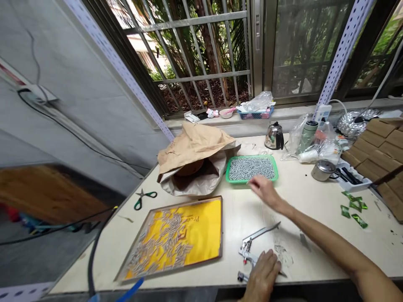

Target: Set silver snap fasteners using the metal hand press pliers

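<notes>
My left hand point(262, 272) is at the table's front edge, its fingers closed over the lower handle of silver spring-loaded pliers point(247, 249). The upper handle of the pliers angles away to the right. Farther back, my right hand point(265, 192) is at the front rim of a green tray point(252, 182), its fingers pinched together. Whatever is between those fingertips is too small to make out. Many small silver metal pins point(252, 166) fill the tray. On the left, a shallow framed board point(206, 230) with a yellow surface carries many loose, slim grey pieces point(170, 235).
A large open paper sack point(195, 142) stands behind the board. Green-handled scissors point(143, 197) lie left. A kettle point(274, 136), a metal cup point(323, 170), small green packets point(359, 220) and stacked cardboard point(378, 147) occupy the right. A blue basket point(255, 114) sits on the sill.
</notes>
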Available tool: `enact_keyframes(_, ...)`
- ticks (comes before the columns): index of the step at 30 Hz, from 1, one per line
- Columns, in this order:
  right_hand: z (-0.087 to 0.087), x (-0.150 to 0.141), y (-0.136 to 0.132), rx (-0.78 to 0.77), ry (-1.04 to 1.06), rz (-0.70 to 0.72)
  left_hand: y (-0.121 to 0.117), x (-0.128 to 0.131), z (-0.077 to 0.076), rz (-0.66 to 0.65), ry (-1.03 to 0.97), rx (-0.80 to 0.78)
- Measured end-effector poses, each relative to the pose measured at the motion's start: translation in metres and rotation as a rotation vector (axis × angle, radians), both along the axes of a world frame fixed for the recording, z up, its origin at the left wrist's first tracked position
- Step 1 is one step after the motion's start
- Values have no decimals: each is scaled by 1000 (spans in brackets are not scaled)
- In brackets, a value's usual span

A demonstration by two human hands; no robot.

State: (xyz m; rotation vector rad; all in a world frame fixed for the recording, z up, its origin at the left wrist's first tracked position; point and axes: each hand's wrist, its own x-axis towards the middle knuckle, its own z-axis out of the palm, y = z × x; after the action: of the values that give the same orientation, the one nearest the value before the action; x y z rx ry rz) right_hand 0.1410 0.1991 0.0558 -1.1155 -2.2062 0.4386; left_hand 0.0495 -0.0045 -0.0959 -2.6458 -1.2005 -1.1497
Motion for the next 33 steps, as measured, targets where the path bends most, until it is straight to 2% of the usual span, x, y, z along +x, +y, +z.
enact_keyframes(1, 7, 8, 22, 17, -66, -127, 0, -1, 1, 1, 14, -5)
enact_keyframes(3, 17, 21, 63, 24, -116, -209, -1, -2, 4, 9, 30, -5)
enact_keyframes(5, 19, 29, 94, 28, -173, -237, -2, -2, 6, 16, 48, 3)
enact_keyframes(8, 9, 22, 116, 44, -263, -195, -2, -2, 10, 19, 65, 14)
enact_keyframes(14, -25, -21, 119, 14, -519, 72, -3, -2, 14, 33, 69, 11)
enact_keyframes(16, -34, -24, 122, 2, -611, 109, -4, 0, 11, 44, 75, 12)
enact_keyframes(18, -39, -19, 129, 21, -632, 89, -4, 5, 3, 65, 53, 36)
enact_keyframes(23, -41, -5, 141, 117, -592, 2, -6, 19, -20, 152, -96, 128)
enact_keyframes(26, -41, -14, 133, 151, -593, 113, -5, 23, -25, 163, -80, 129)
enact_keyframes(29, -44, -31, 125, 138, -612, 249, -3, 27, -25, 211, -158, 198)
enact_keyframes(33, -48, -50, 128, 116, -627, 254, 1, 33, -24, 259, -211, 274)
